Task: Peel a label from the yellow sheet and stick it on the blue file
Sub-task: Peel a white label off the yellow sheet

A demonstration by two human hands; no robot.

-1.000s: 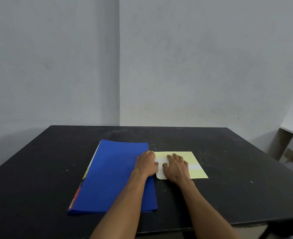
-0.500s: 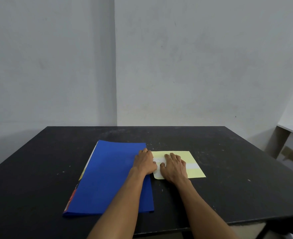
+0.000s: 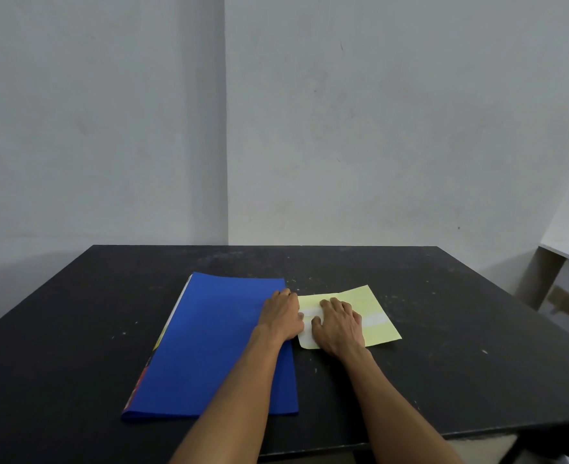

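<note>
yellow sheet (image 3: 375, 304) flat on black table (image 3: 477, 346), beside blue file (image 3: 209, 343); left hand (image 3: 281, 316) pressing its edge, right hand (image 3: 338, 324) flat on white label (image 3: 309, 313), grasping nothing.

- We see a matte black rectangular table (image 3: 443, 313), scuffed with pale specks.
- On it we find a flat blue file (image 3: 216, 343).
- Just beside it lies a pale yellow paper sheet (image 3: 373, 303).

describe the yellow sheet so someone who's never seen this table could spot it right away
On the black table, look just right of the big blue file. The yellow sheet lies flat there under both hands, the only pale yellow paper, crossed by a white strip.
</note>
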